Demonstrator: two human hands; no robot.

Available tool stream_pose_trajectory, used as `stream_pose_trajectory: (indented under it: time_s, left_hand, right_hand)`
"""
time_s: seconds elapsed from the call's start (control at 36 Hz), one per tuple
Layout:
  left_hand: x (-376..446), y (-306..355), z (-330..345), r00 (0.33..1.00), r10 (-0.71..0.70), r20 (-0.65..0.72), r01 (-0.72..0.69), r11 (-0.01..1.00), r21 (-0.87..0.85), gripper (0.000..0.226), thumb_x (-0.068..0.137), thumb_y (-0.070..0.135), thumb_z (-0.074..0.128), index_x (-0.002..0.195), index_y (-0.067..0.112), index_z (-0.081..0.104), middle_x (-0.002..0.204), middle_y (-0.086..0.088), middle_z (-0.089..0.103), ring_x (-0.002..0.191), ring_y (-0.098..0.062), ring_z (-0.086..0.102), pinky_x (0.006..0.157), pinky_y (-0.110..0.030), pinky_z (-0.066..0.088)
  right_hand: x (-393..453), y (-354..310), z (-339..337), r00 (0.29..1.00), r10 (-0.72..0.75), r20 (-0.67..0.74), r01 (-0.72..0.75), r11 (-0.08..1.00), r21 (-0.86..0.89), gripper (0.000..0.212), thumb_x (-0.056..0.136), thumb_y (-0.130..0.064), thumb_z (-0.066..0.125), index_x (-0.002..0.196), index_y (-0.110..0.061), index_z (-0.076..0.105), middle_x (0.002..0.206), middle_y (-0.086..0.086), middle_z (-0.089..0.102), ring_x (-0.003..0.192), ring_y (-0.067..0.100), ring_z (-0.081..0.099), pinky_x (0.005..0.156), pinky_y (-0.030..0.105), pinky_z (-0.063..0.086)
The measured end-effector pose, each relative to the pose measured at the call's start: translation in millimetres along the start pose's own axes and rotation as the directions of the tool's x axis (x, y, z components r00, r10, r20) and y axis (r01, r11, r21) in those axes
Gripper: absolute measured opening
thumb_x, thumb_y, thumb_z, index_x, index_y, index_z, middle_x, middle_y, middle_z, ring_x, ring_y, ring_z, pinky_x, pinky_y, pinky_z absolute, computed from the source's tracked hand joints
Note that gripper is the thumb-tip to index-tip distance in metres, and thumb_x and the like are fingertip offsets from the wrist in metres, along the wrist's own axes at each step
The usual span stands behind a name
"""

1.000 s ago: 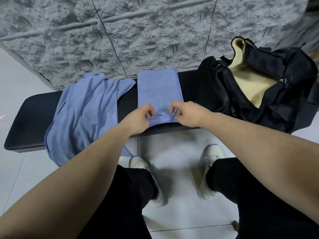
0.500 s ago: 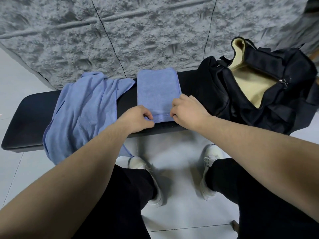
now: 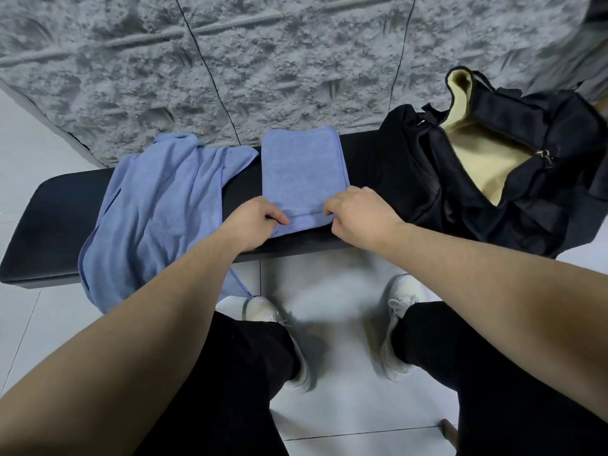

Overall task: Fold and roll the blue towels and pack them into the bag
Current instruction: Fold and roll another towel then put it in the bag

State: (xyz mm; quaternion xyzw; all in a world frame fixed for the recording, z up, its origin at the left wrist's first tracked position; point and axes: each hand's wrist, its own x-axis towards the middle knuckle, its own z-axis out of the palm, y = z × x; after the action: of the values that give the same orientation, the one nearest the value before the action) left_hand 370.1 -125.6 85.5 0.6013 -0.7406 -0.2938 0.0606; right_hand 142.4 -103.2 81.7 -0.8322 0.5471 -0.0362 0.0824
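Observation:
A folded blue towel (image 3: 304, 172) lies as a narrow strip across the black bench (image 3: 49, 222), its near end turned over into a short roll. My left hand (image 3: 255, 222) pinches that rolled end at its left corner. My right hand (image 3: 358, 215) grips the same end at its right corner, fingers curled over the fold. A second blue towel (image 3: 154, 212) lies loose and crumpled to the left, hanging over the bench's front edge. The black bag (image 3: 513, 172) sits at the bench's right end, unzipped, showing its tan lining.
A rough grey textured wall (image 3: 263, 60) rises right behind the bench. My legs in black trousers and white shoes (image 3: 399, 320) stand on the pale tiled floor in front of it. The bag lies close to my right hand.
Both hands have shifted slightly away from me along the strip, turning the towel's near end over once more. The loose towel and the bag have not moved.

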Motion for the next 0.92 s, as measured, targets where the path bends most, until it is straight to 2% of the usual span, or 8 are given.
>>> stream_pose_trajectory:
  time_s: [0.11, 0.22, 0.28, 0.36, 0.5, 0.67, 0.81, 0.92]
  left_hand:
    - [-1, 1, -1, 0.999, 0.021, 0.025, -0.021, 1.0, -0.007, 0.027, 0.092, 0.002, 0.054, 0.098, 0.017, 0.076, 0.097, 0.009, 0.048, 0.092, -0.01, 0.05, 0.082, -0.016, 0.035]
    - [-5, 8, -5, 0.995, 0.104, -0.007, -0.104, 0.994, 0.019, 0.009, 0.084, 0.025, 0.066, 0.091, 0.028, 0.07, 0.101, 0.012, 0.053, 0.103, -0.014, 0.051, 0.094, -0.026, 0.041]
    - [-7, 11, -5, 0.984, 0.174, -0.039, -0.169, 0.979, 0.112, 0.023, 0.079, 0.033, 0.073, 0.1, 0.031, 0.065, 0.105, 0.015, 0.051, 0.106, -0.016, 0.047, 0.095, -0.031, 0.04]
    - [-6, 18, -4, 0.955, 0.271, -0.121, -0.236, 0.94, 0.248, 0.039, 0.081, 0.026, 0.073, 0.118, 0.027, 0.06, 0.118, 0.009, 0.053, 0.108, -0.019, 0.044, 0.091, -0.036, 0.038]
    - [-2, 22, -1, 0.915, 0.375, -0.145, -0.303, 0.88, 0.367, 0.022, 0.084, 0.023, 0.072, 0.106, 0.025, 0.072, 0.109, 0.004, 0.064, 0.105, -0.025, 0.052, 0.087, -0.036, 0.036]
    - [-1, 18, 0, 0.961, 0.248, -0.124, -0.165, 0.871, 0.463, 0.025, 0.09, 0.027, 0.065, 0.114, 0.026, 0.071, 0.112, 0.005, 0.067, 0.108, -0.024, 0.053, 0.091, -0.036, 0.034]
    - [5, 5, 1, 0.985, 0.17, -0.037, -0.151, 0.943, 0.295, 0.023, 0.099, 0.025, 0.055, 0.111, 0.019, 0.073, 0.112, -0.003, 0.068, 0.108, -0.028, 0.057, 0.092, -0.044, 0.047]
    - [8, -2, 4, 0.99, 0.141, -0.014, -0.134, 0.963, 0.236, 0.03, 0.102, 0.017, 0.048, 0.126, 0.015, 0.067, 0.125, -0.007, 0.063, 0.117, -0.031, 0.054, 0.102, -0.041, 0.042]
  right_hand:
    - [1, 3, 0, 0.999, 0.048, 0.013, -0.049, 0.996, 0.078, 0.034, 0.091, -0.013, 0.046, 0.12, -0.019, 0.062, 0.116, 0.0, 0.064, 0.108, 0.023, 0.053, 0.089, 0.032, 0.036]
    - [2, 6, -4, 0.985, 0.16, 0.064, -0.17, 0.958, 0.231, 0.025, 0.092, -0.017, 0.049, 0.112, -0.017, 0.064, 0.106, 0.005, 0.066, 0.101, 0.025, 0.057, 0.085, 0.038, 0.048]
    - [3, 7, -5, 0.98, 0.179, 0.083, -0.195, 0.943, 0.27, 0.024, 0.092, -0.018, 0.05, 0.111, -0.019, 0.064, 0.106, 0.005, 0.066, 0.1, 0.024, 0.058, 0.083, 0.037, 0.049]
    - [4, 8, -5, 0.976, 0.193, 0.1, -0.214, 0.929, 0.302, 0.024, 0.092, -0.016, 0.049, 0.109, -0.021, 0.065, 0.105, 0.004, 0.065, 0.097, 0.023, 0.058, 0.078, 0.034, 0.048]
    - [5, 8, -7, 0.964, 0.232, 0.129, -0.262, 0.909, 0.323, 0.028, 0.093, -0.017, 0.047, 0.112, -0.023, 0.066, 0.109, 0.003, 0.065, 0.098, 0.023, 0.059, 0.08, 0.035, 0.051]
    - [7, 9, -8, 0.941, 0.295, 0.165, -0.337, 0.859, 0.387, 0.028, 0.092, -0.016, 0.048, 0.112, -0.023, 0.067, 0.11, 0.001, 0.066, 0.098, 0.022, 0.061, 0.082, 0.033, 0.053]
    - [11, 9, -10, 0.928, 0.322, 0.186, -0.372, 0.812, 0.449, 0.023, 0.086, -0.014, 0.049, 0.098, -0.029, 0.062, 0.101, -0.004, 0.065, 0.091, 0.02, 0.062, 0.078, 0.032, 0.055]
    - [11, 8, -11, 0.934, 0.307, 0.182, -0.357, 0.817, 0.453, 0.027, 0.084, -0.011, 0.046, 0.097, -0.033, 0.053, 0.096, -0.005, 0.062, 0.081, 0.023, 0.061, 0.068, 0.036, 0.056]
